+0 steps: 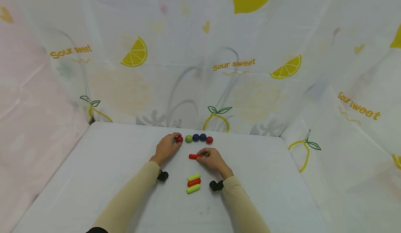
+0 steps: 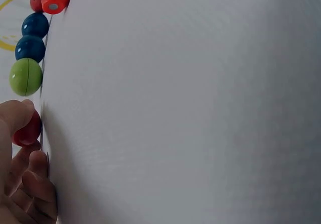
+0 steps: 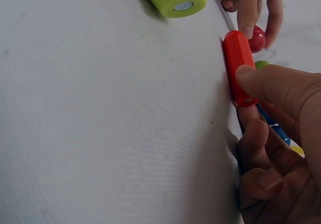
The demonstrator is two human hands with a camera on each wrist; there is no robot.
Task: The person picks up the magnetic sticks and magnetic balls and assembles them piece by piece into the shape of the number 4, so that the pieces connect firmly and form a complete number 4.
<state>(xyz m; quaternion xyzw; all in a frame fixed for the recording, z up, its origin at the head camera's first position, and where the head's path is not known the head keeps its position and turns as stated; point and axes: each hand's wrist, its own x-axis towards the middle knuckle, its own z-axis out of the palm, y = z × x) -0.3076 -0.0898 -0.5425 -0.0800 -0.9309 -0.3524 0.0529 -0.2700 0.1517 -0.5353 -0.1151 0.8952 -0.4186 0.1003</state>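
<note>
My left hand [image 1: 165, 148] pinches a red ball [image 1: 179, 139] between thumb and fingers, at the left end of a row of balls on the table. In the left wrist view the thumb lies across that ball's [image 2: 29, 130] top side. A short red faceted stick [image 1: 192, 156] lies nearer to me, and my right hand [image 1: 213, 159] grips its right end. Seen from the right wrist, the thumb presses on the red stick [image 3: 237, 53] while a finger reaches under its end; the other fingers curl beside it.
Right of the held ball sit a green ball [image 1: 188, 138], two dark blue balls [image 1: 196, 137] and another red ball [image 1: 209, 140]. Closer to me, two yellow-green sticks [image 1: 193, 189] lie with a red stick [image 1: 194, 182] between them. A patterned cloth [image 1: 175, 87] hangs behind the white table [image 1: 125, 146].
</note>
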